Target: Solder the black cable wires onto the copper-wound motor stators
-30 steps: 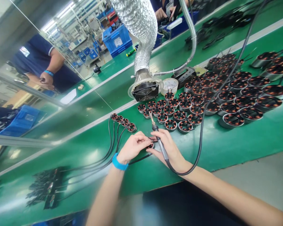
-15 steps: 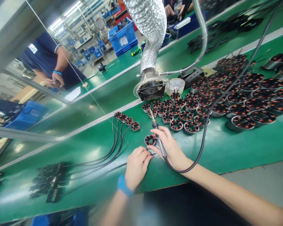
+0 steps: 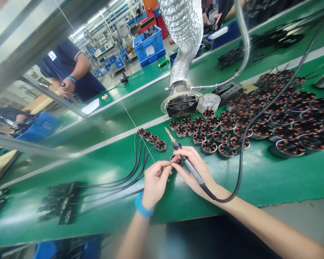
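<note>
My right hand [image 3: 198, 169] grips a soldering iron [image 3: 190, 166], its tip pointing up and left above the bench. Its thumb and a finger meet the fingertips of my left hand [image 3: 156, 181], which is closed in a pinch. A black cable [image 3: 132, 194] runs into my left hand from the left; its end is hidden by the fingers. Partly behind my right fingers sits a small motor stator [image 3: 177, 160], a metal ring with copper windings. Farther left, several stators [image 3: 161, 145] stand in a row with black cables attached.
Many wound stators [image 3: 226, 149] cover the bench's right side. A fume extractor fan [image 3: 182, 107] hangs under a foil duct [image 3: 183, 46], beside a white tub [image 3: 209, 102]. Bundled cable ends lie in a black holder [image 3: 69, 203]. Across the bench a co-worker [image 3: 72, 72] stands.
My left hand has risen slightly to meet my right fingertips. The soldering iron has tilted more to the left, its tip now apart from the stators. The camera view has shifted.
</note>
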Action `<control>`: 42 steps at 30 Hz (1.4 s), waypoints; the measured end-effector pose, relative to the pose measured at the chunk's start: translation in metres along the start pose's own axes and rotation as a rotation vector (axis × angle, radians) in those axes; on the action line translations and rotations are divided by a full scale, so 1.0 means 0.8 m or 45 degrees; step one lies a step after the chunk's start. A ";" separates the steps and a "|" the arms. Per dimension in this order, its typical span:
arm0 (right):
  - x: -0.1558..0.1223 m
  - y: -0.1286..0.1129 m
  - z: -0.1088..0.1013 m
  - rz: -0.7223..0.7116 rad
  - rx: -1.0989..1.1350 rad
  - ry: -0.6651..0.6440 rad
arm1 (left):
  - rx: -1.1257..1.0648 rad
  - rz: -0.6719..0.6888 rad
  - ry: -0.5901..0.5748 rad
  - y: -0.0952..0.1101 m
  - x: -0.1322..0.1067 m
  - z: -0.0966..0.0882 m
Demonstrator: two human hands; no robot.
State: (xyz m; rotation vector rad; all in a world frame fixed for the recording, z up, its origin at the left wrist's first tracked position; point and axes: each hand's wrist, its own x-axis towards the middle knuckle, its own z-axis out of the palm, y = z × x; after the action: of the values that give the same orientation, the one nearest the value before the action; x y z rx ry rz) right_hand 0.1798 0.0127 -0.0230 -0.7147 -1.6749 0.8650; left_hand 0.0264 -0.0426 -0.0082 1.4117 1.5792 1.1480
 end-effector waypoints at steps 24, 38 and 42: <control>-0.025 -0.007 0.030 0.072 -0.011 0.274 | -0.396 -0.164 0.097 -0.003 0.007 0.002; -0.021 -0.007 -0.018 0.009 -0.048 -0.356 | 0.094 -0.116 -0.459 0.010 -0.003 -0.012; -0.026 -0.004 -0.016 -0.036 -0.079 -0.298 | -0.038 -0.245 -0.520 0.007 0.000 -0.016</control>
State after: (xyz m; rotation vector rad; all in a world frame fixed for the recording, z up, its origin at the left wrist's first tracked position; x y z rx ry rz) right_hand 0.1974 -0.0034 -0.0297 -0.6494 -1.9220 0.9078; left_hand 0.0165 -0.0447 0.0018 1.3392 1.3637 0.7130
